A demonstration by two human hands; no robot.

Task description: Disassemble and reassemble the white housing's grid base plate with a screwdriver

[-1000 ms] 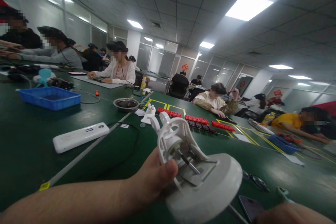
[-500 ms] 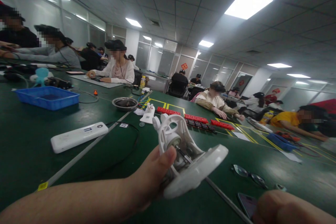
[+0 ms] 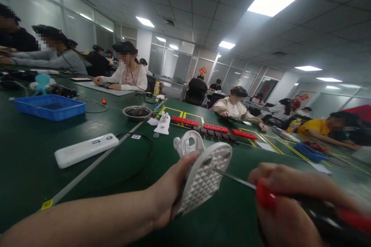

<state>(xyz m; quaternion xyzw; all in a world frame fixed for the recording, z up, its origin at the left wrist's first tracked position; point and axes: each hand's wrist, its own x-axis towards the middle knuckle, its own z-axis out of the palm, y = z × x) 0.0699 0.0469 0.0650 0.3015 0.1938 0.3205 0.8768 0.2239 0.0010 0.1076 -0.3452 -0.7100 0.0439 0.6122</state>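
My left hand (image 3: 166,195) is closed around a white plastic housing (image 3: 203,183). Its flat oval base is tilted toward me and shows a diamond-ribbed underside; a ring-shaped frame rises behind it. My right hand (image 3: 290,204) grips a screwdriver (image 3: 264,196) by its red and black handle. The thin metal shaft points left, with its tip at a hole in the ribbed base. Whether the tip sits on a screw cannot be seen. Parts of the housing are hidden by my left fingers and thumb.
On the green table (image 3: 113,177) lie a long white plastic cover (image 3: 87,149), a blue tray (image 3: 49,112), a metal bowl (image 3: 137,115) and a small white part (image 3: 162,124). Red strips (image 3: 216,128) and black pieces (image 3: 214,134) lie beyond the housing. Other people sit farther off.
The housing has turned so its ribbed underside faces me. My right hand has moved up and left from the lower right corner, bringing the screwdriver's tip to the base.
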